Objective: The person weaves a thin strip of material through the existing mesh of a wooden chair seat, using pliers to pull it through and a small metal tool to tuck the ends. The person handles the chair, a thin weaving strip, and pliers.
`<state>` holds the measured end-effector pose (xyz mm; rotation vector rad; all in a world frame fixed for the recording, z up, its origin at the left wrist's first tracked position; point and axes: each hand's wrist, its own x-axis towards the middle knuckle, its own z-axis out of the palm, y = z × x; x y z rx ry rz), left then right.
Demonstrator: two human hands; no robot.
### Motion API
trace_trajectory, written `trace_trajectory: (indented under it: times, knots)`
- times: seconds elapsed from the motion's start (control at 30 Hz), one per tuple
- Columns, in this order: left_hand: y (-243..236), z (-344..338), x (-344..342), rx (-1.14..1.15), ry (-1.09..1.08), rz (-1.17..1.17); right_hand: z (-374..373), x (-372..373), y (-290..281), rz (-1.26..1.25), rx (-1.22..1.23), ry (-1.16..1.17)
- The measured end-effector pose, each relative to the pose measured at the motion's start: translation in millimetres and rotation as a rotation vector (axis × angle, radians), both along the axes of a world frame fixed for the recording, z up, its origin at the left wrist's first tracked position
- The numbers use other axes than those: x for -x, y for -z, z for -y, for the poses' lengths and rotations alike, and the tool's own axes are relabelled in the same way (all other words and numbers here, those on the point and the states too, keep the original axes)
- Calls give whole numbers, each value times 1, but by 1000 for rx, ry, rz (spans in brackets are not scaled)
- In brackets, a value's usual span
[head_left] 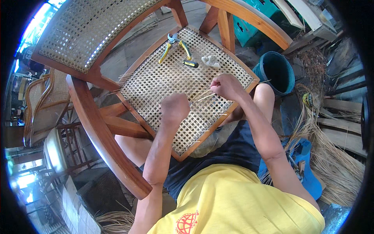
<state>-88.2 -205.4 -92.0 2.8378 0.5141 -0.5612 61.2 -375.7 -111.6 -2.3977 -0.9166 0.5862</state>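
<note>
A woven cane seat (156, 84) in a wooden chair frame lies before me, above my lap. My left hand (175, 107) is closed in a fist low over the middle of the weave; its fingers hide whatever it may hold. To its right, my right hand (227, 86) is closed too, thumb pressed to the fingers, and what is in it cannot be made out. Loose pale cane strands (204, 94) stick up between the two hands. Farther back on the seat lie pliers with yellow-and-black handles (174, 46), a short yellow-and-black handled tool (190, 63) and a whitish crumpled lump (210, 61).
The chair's curved wooden arm (105, 136) rises at left, with its cane backrest (89, 31) beyond. A teal bucket (274, 72) stands at right, near a heap of loose cane strands (331, 156) and a blue object (311, 167). Other cane chairs (43, 101) are at far left.
</note>
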Motion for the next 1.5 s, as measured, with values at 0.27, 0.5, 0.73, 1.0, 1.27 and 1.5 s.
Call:
trace_trajectory:
  times: [0.27,0.5,0.73,1.0,1.27,1.5]
  knots:
    - [49,15,29,102,-161,381,-17,7,20,1,-45,-131]
    - [27,-1,32,137,-269,260,-39,52,19,104,-19,-130]
    - [5,-48,90,-211,-779,755,-59,59,15,207,234,-217]
    - [-12,-58,77,86,-784,1122,-47,55,24,137,101,-233]
    - [4,-48,82,445,-1006,1240,-34,68,29,207,-74,-178]
    - [31,30,88,673,-806,661,-30,78,37,291,-199,-57]
